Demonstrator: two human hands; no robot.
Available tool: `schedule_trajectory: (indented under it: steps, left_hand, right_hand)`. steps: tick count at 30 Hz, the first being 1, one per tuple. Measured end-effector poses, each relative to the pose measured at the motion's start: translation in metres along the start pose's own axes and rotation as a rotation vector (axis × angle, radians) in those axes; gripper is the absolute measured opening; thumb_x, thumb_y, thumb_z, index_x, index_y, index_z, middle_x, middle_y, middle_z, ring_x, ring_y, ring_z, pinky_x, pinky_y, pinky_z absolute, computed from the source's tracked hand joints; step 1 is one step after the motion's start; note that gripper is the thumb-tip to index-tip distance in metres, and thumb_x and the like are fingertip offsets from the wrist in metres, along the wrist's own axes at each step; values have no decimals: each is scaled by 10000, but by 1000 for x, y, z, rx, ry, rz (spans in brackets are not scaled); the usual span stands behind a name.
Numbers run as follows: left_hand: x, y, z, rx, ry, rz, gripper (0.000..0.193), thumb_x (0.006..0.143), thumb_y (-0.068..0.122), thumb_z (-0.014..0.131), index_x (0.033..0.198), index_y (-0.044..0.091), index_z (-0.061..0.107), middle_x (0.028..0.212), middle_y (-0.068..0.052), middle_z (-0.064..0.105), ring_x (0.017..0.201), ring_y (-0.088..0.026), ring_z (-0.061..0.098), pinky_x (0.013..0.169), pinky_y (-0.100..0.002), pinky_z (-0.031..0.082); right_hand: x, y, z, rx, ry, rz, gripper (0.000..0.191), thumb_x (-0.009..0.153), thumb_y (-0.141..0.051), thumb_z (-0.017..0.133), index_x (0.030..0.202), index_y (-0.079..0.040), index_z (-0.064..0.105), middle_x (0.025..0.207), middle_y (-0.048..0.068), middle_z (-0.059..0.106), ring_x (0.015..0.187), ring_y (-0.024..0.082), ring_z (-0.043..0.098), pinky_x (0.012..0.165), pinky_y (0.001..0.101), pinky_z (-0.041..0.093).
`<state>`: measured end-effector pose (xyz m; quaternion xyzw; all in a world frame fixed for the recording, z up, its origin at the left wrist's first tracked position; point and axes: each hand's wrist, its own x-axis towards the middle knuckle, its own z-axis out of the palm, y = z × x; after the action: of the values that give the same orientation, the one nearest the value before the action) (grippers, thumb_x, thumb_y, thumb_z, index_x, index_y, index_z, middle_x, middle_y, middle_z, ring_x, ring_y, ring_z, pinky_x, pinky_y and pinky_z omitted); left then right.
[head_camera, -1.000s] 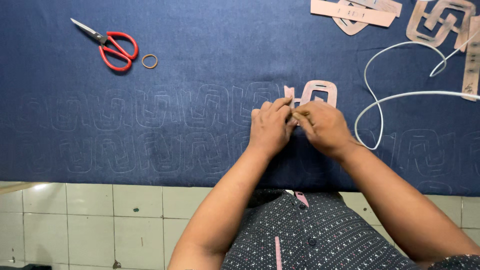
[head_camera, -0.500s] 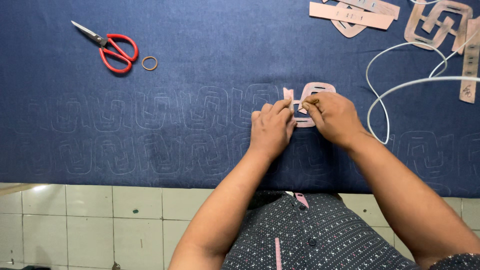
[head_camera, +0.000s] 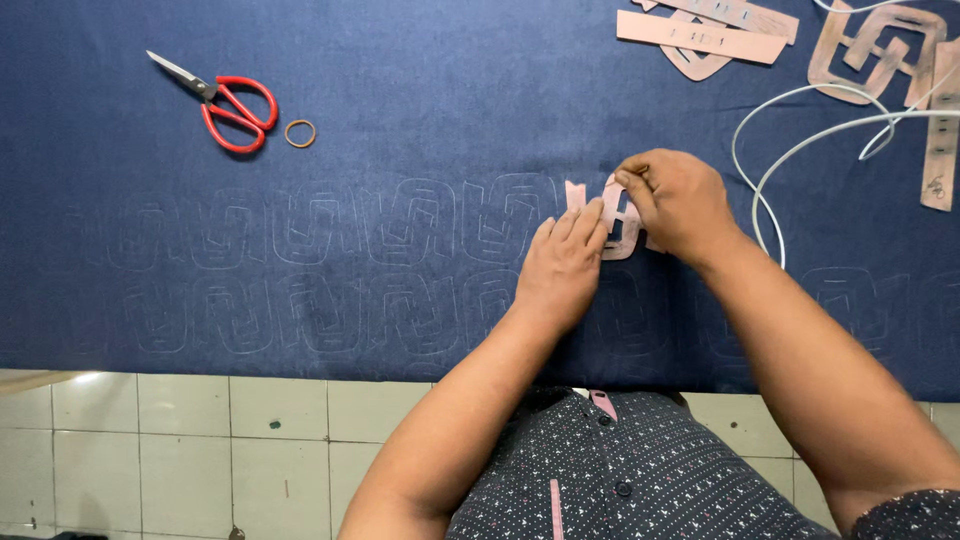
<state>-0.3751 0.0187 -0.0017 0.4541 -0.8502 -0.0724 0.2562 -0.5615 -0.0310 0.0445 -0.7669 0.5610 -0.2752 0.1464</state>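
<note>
A small pink cardboard template (head_camera: 612, 215) lies on the dark blue cloth (head_camera: 400, 120), which bears rows of faint white traced outlines. My left hand (head_camera: 562, 262) rests flat with its fingertips pressing the template's lower left part. My right hand (head_camera: 672, 203) is closed over the template's upper right, thumb and forefinger pinched as if on a small marking tool, which I cannot make out.
Red-handled scissors (head_camera: 218, 100) and a small ring (head_camera: 299, 133) lie at the upper left. More pink templates (head_camera: 700, 35) sit at the top right beside a large cut-out one (head_camera: 880, 50). A white cord (head_camera: 800, 130) loops right of my right hand. Tiled floor (head_camera: 200, 440) shows below the cloth edge.
My right hand has slid up and to the right along the template. My left hand has flattened and stayed on the template's lower left.
</note>
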Motion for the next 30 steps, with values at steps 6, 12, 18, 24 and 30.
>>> schedule_trajectory:
  steps: [6, 12, 18, 24, 30]
  left_hand:
    - [9, 1, -4, 19, -126, -26, 272, 903, 122, 566, 1160, 47, 613, 1430, -157, 593, 1207, -279, 626, 1002, -447, 488]
    - [12, 5, -10, -33, -203, -69, 302, 948, 123, 550, 1237, 121, 636, 1432, -180, 598, 1197, -287, 621, 990, -476, 478]
    - [14, 12, -4, 99, -238, -11, 413, 958, 194, 525, 1353, 216, 644, 1457, -255, 544, 1349, -384, 539, 1031, -591, 433]
    - [9, 11, -1, 97, -207, -5, 413, 942, 207, 543, 1338, 207, 661, 1460, -242, 537, 1375, -392, 509, 1065, -646, 405]
    - [7, 11, -3, 73, -206, -15, 413, 945, 197, 552, 1344, 209, 659, 1474, -236, 535, 1364, -373, 521, 1071, -654, 404]
  right_hand:
    - [0, 10, -5, -47, 32, -46, 116, 1015, -165, 713, 1027, -53, 746, 993, 119, 732, 952, 333, 695, 836, 437, 539]
    - [-16, 19, -24, -177, 32, -12, 120, 1015, -172, 716, 1015, -55, 743, 983, 117, 733, 943, 332, 696, 848, 442, 538]
    - [-57, 7, -40, -180, 7, 84, 142, 1014, -182, 698, 1023, -50, 750, 993, 125, 740, 925, 329, 701, 831, 431, 550]
    - [-94, -14, -45, -72, -37, 120, 160, 987, -173, 672, 1016, -27, 732, 994, 131, 741, 926, 331, 709, 831, 422, 556]
    - [-101, -17, -45, -3, -45, 193, 164, 1000, -160, 657, 1037, -21, 736, 989, 143, 741, 913, 331, 710, 826, 422, 553]
